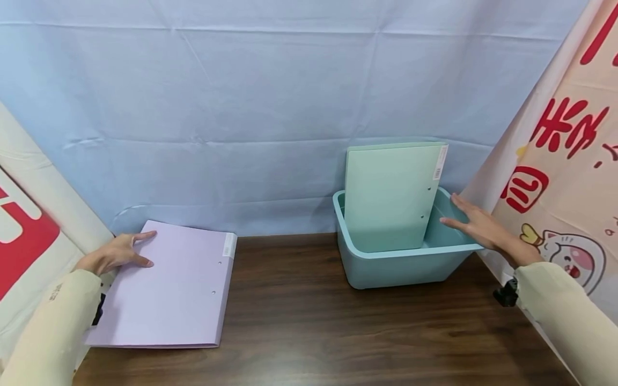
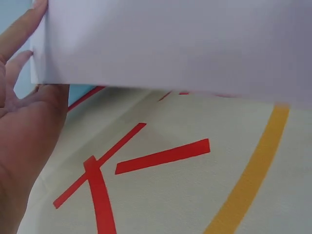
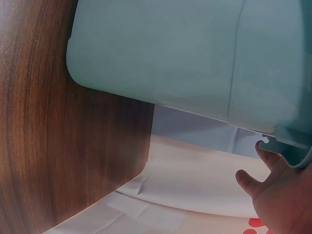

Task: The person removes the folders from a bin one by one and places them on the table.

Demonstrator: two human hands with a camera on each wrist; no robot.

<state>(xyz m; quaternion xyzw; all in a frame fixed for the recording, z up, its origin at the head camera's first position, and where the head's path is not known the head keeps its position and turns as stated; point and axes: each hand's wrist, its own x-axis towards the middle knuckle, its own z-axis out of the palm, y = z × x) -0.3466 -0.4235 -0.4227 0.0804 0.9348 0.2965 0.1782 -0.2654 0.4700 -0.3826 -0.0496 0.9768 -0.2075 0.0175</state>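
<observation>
At eight o'clock, the left hand (image 1: 116, 253) grasps the lilac file folder (image 1: 178, 292) by its edge, perhaps for control; at four, the right hand (image 1: 483, 226) meets the teal tub (image 1: 401, 272); its grip I cannot tell; the tub seemingly props a mint folder (image 1: 390, 199).

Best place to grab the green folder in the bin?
Likely the top edge, from above, pinching the covers front and back: the green folder stands on end, its upper part sticking up above the rim of the bin, while its lower part sits down inside.
</observation>
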